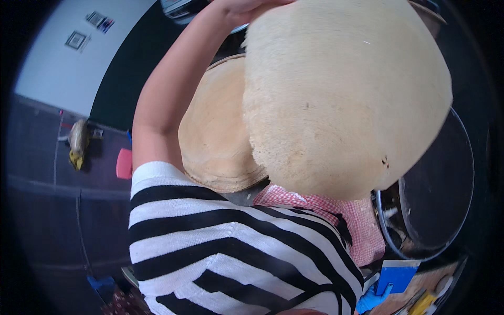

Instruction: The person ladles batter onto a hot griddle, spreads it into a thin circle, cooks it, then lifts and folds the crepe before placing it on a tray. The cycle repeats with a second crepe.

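My bare left hand (254, 6) is raised at the top edge and closed on the rim of a large, thin, round flatbread (341, 100). The sheet hangs down in front of me, pale tan with a ragged left edge and a small dark hole low on the right. Partly behind it, beside my left forearm, lies a round stack of similar flatbreads (218, 126). At the lower right my right hand (373, 300), in a blue glove, is closed on a blue scraper (397, 275) with a pale edge. My torso hides most of that hand.
A large round dark griddle (438, 184) with a metal rim is at the right. Red-and-white checked cloth (365, 239) lies against my front. A yellow object (422, 304) is at the lower right corner. A pink object (124, 164) and a wrapped bundle (79, 137) are at the left.
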Demonstrator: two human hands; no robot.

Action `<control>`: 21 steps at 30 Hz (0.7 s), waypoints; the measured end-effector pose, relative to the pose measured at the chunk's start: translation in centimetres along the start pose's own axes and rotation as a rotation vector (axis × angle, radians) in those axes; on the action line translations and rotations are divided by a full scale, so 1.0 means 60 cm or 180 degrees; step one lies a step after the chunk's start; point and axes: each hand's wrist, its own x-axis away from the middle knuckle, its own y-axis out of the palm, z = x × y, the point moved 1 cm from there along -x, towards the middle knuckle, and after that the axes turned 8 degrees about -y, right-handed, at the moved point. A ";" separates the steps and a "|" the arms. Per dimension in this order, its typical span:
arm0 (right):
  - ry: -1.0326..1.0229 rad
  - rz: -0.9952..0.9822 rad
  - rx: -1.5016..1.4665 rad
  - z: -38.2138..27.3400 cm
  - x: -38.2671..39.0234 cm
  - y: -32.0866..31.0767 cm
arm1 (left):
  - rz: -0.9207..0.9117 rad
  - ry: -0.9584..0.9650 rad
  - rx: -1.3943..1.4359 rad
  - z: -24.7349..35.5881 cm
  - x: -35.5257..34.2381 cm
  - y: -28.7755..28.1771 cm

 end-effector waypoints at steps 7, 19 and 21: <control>-0.0754 -0.0114 0.0020 -0.025 -0.101 0.013 | 0.2252 0.0078 0.0303 -0.161 0.294 -0.151; -0.0726 -0.0498 -0.0273 -0.145 -0.151 0.018 | 0.3976 -0.0666 0.2360 -0.682 0.624 -0.223; -0.0468 -0.0551 -0.0686 -0.153 -0.153 0.025 | 0.4194 -0.0814 0.2289 -0.742 0.652 -0.240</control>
